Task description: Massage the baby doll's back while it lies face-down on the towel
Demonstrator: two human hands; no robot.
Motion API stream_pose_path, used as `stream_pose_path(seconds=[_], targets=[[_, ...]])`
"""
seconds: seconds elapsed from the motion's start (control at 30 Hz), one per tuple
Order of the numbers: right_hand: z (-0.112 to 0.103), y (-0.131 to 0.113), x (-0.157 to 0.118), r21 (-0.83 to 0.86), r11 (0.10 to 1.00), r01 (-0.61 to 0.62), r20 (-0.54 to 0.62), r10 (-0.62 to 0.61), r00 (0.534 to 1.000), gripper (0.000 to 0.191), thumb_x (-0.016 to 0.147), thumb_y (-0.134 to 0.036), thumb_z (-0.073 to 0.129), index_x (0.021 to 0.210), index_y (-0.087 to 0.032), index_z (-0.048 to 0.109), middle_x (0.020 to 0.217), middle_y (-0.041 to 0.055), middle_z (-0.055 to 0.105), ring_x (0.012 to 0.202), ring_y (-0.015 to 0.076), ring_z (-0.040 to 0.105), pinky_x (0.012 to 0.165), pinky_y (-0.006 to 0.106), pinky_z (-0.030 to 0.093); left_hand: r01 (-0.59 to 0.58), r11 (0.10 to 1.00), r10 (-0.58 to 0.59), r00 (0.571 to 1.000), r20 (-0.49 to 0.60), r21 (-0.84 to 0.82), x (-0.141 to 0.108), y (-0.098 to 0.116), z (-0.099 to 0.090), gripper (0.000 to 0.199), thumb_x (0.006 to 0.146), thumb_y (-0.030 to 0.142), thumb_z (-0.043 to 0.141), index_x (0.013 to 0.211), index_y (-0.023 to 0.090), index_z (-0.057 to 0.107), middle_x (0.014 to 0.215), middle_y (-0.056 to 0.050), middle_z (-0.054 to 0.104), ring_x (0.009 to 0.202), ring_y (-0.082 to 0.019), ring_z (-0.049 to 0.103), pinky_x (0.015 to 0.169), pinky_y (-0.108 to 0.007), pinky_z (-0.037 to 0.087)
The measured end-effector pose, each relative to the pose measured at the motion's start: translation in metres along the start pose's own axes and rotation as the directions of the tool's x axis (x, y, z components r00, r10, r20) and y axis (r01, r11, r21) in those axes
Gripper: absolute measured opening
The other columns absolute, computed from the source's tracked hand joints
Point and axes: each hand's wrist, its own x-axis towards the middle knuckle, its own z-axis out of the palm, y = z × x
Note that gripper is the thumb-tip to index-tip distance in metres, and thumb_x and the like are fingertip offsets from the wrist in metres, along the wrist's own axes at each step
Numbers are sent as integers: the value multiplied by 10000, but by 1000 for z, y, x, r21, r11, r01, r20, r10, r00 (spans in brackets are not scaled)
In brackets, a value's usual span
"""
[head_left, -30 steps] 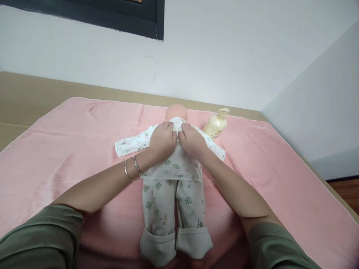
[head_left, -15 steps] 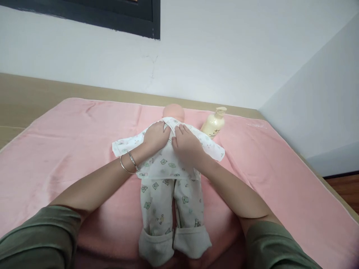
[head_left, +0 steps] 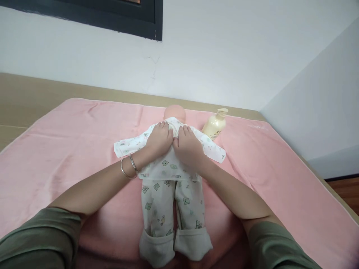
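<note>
The doll [head_left: 175,112] on the pink blanket [head_left: 92,130] already wears shirt [head_left: 164,170] and trousers [head_left: 159,205], cuffs [head_left: 193,243] folded, while left hand [head_left: 160,140] and right hand [head_left: 189,146] lie close together on the upper shirt, hiding whether they pinch cloth or any fastening remains.

1. Single view: worn on the person's head, above and behind the left hand [head_left: 160,138] and right hand [head_left: 188,146].
2. Facing: forward and down, along the clothed doll [head_left: 169,169] from trouser cuffs to head, toward the white wall [head_left: 213,56].
3. Range: close; both hands sit near mid-frame at arm's reach, the green sleeves [head_left: 42,237] cut by the bottom edge.
4. Coverage: wide; the pink blanket [head_left: 92,149] runs out of frame on both sides.
</note>
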Motion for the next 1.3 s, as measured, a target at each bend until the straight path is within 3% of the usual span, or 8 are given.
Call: stream_pose_path(seconds=[0.13,0.27,0.37,0.6,0.77,0.97,1.1,1.3], targets=[[-2,8,9,103,992,-70,59,64,996,524,981,-294,348,1409,-40,511,1489,219,526,1441,337,436,1188,502,391,155,988,-154,985,79,-8,5,-1,-4,443,1002,239,250,1061,66,653,1114,-218,707,1107,-319,662,1032,-488,526],[-6,28,31,180,978,-109,98,93,991,459,989,-337,354,1301,-78,568,1386,195,602,1331,308,516,1146,449,415,-44,996,48,998,-51,74,-17,15,3,481,1000,235,270,1239,-31,591,1317,-287,621,1316,-367,551,1156,-547,419],[-8,32,36,145,984,-99,90,87,992,401,991,-320,356,1218,-87,591,1289,193,642,1218,317,560,1091,462,435,-168,984,172,983,-68,67,-26,20,8,500,996,213,262,1297,-62,553,1373,-290,592,1400,-364,482,1218,-555,348],[-10,12,19,-62,998,-31,50,35,998,401,1019,-282,344,1237,-53,589,1242,203,669,1187,337,575,1070,467,437,91,988,-94,995,-22,-124,-1,3,9,415,964,232,299,1180,73,616,1276,-217,657,1230,-330,581,1115,-512,447],[-5,6,5,-146,985,87,-18,-91,996,347,984,-191,354,1150,-87,641,1171,204,687,1137,313,608,1049,434,468,103,975,-122,989,-89,-199,-3,0,16,315,960,260,319,998,160,616,1074,-159,689,1050,-299,612,1003,-471,485],[-5,19,23,96,995,-19,35,15,999,467,996,-305,347,1322,-70,585,1388,180,610,1354,293,505,1188,439,387,85,968,-125,979,-159,-237,-7,-1,22,432,978,266,295,1231,122,614,1250,-156,669,1187,-278,586,1096,-449,445],[4,24,30,140,988,-72,27,69,997,546,997,-356,341,1412,-48,516,1464,198,550,1436,325,425,1233,504,313,81,967,-122,979,-161,-242,-6,-2,23,456,984,259,291,1261,114,623,1271,-155,672,1200,-277,589,1106,-452,445],[-4,33,30,116,993,30,92,-41,995,557,996,-358,378,1416,-7,478,1504,249,490,1440,341,412,1236,506,301,1,994,-16,991,-136,-112,-12,6,14,426,976,226,336,1258,87,624,1282,-173,654,1230,-296,579,1108,-447,448]])
